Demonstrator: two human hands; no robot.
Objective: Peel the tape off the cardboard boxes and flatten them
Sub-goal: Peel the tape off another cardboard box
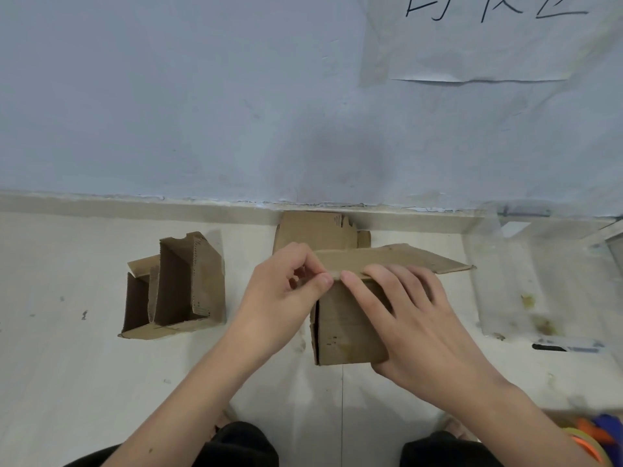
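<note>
Left hand (pixel 286 291) fingers pinching box (pixel 347 328) flap edge, right hand (pixel 414 318) flat, tape indiscernible

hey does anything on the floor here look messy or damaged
Yes. The clear plastic sheet on the right carries yellowish stains, and the open cardboard box on the left has a ragged, torn top edge. Nothing looks spilled.

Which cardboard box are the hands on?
The box in the middle, under both hands, left hand and right hand. The open box to the left stands untouched.
</note>
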